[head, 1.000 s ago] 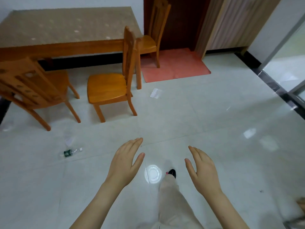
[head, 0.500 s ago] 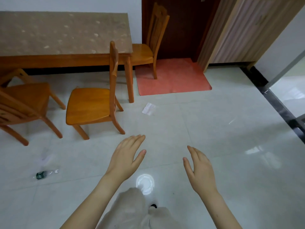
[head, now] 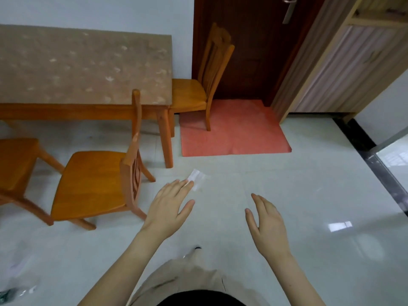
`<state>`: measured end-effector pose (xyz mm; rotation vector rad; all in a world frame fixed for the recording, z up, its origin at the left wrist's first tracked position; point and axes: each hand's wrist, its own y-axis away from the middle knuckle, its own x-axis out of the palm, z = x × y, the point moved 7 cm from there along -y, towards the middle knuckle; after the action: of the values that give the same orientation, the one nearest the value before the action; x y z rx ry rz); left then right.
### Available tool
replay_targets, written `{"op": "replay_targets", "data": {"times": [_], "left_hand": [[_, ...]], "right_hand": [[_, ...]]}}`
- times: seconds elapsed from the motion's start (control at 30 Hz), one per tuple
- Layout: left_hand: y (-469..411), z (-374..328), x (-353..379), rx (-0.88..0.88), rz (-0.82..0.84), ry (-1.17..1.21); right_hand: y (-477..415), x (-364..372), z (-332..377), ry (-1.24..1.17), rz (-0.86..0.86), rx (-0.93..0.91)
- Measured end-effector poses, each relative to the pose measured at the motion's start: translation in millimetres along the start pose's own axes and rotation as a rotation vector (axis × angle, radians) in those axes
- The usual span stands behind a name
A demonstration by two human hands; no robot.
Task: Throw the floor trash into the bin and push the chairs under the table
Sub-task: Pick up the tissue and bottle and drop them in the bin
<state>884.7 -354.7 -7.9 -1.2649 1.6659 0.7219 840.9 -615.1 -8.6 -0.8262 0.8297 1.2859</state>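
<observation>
Two hands were out front, both grips open and empty: left hand (head: 169, 208) fingers spread, tips overlapping the white paper scrap (head: 196, 178) in view; contact unclear. Right hand (head: 268, 224) hovered apart. Scrap lay on the floor just off the surface's (head: 84, 67) corner leg. Nearest chair (head: 97, 184) stood pulled out, a second (head: 15, 164) left, a third (head: 198, 89) by the door (head: 254, 51). Crumpled plastic wrapper (head: 13, 292) sat bottom-left, blurred.

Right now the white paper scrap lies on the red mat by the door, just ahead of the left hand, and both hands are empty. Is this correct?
Not quite. The head view shows the white paper scrap on the pale floor tiles, not on the red mat, which lies farther back. The rest holds: it is just ahead of the left hand, and the right hand is empty too.
</observation>
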Motion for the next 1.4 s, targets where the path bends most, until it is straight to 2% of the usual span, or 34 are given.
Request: {"op": "replay_targets", "data": {"times": [0.13,0.3,0.43,0.63,0.8,0.9,1.13,1.4], "left_hand": [[-92,27,-27,-0.045,-0.055,-0.015],[-154,62,-28,-0.203,-0.108,0.020],[-183,87,-7,-0.359,-0.111,0.020],[-233,113,34,-0.698,-0.146,0.051],[-265,135,70,-0.874,-0.118,0.068],[-276,156,99,-0.937,-0.095,0.069],[-303,243,227,-0.897,-0.085,0.095],[-300,370,451,-0.937,-0.154,0.074]], "right_hand": [[-100,-5,11,0.014,0.007,-0.069],[-211,8,19,0.028,0.072,-0.208],[-299,36,21,0.056,0.159,-0.343],[-432,100,27,0.100,0.329,-0.538],[-497,154,35,0.065,0.404,-0.691],[-517,195,31,0.045,0.456,-0.714],[-544,351,-9,0.048,0.478,-0.788],[-551,597,-115,0.054,0.474,-0.947]]}}
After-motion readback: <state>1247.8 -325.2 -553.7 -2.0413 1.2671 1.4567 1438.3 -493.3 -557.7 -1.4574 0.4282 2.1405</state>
